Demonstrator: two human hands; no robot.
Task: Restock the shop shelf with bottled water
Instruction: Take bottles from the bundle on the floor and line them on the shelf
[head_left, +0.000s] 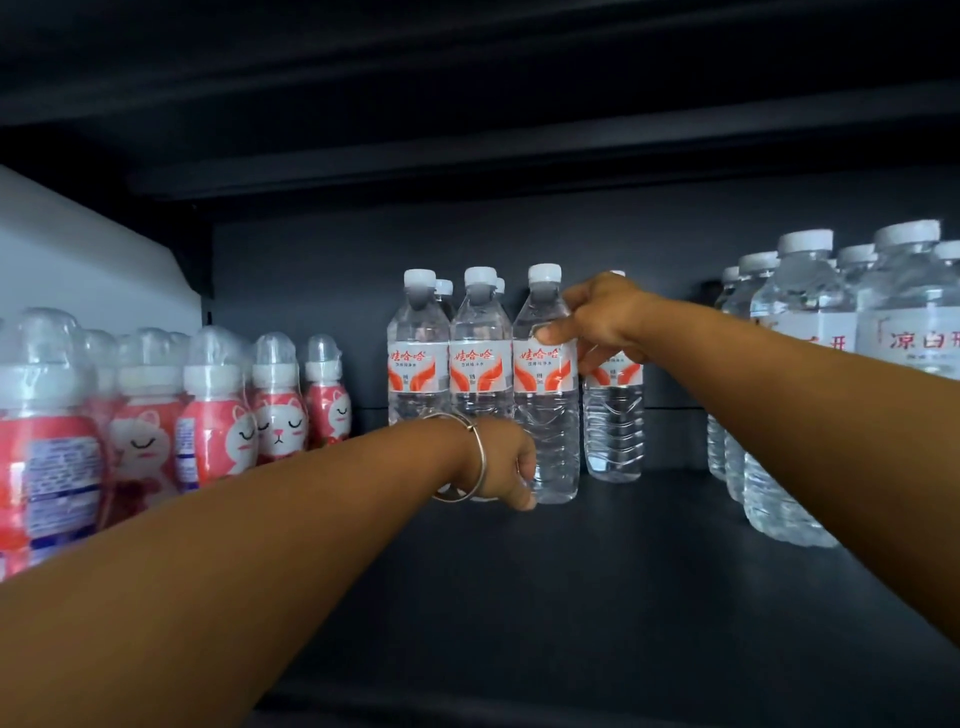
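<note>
Bottle: While it stands on the dark shelf (597, 571), the clear plastic water bottle with the red-and-white label (545, 384) is gripped high and low, likely to square it with its row.
Right hand (602, 317): fingers pinch its shoulder, steadying the top.
Left hand (506, 462): fingers curl at its base, apparently guiding it.
Neighbours: matching bottles (447, 364) just left of the fingers.

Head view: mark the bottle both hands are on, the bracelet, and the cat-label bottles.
water bottle (545, 364), head view, on its red-and-white label.
bracelet (480, 457), head view, on the metal ring at the left wrist.
cat-label bottles (280, 421), head view, on one bottle's cat face.
</note>
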